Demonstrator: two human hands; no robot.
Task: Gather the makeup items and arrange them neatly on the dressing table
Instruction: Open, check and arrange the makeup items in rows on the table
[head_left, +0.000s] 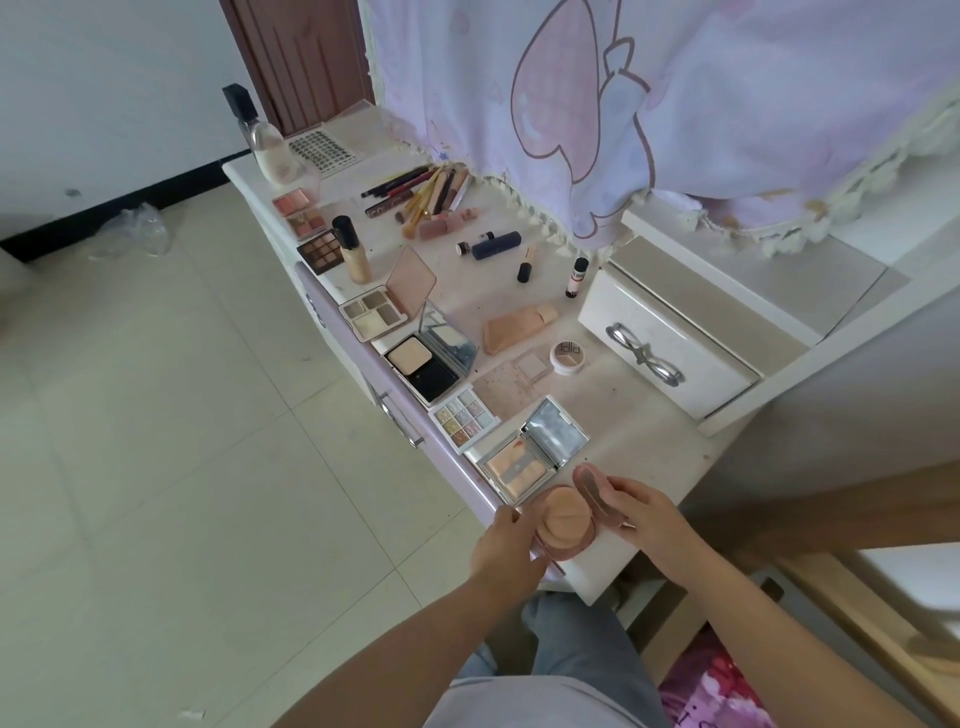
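Observation:
A round pink cushion compact (566, 522) lies open at the near corner of the dressing table (639, 415), its peach puff showing. My left hand (506, 556) grips the compact's base from the left. My right hand (644, 512) holds its raised lid (595, 491). Along the table's left edge runs a row of open palettes: a silver highlighter palette (524, 462), a pastel eyeshadow palette (465, 418), a black powder compact (428, 364) and a four-pan palette (376, 312). Lipsticks, tubes and brushes (426, 200) lie further back.
A white drawer unit (670, 348) with a bow handle stands on the table's right side. A pink curtain (623, 104) hangs over the table's back. A clear bottle (270, 145) stands at the far corner. Tiled floor lies left, with a plastic bag (137, 228) by the wall.

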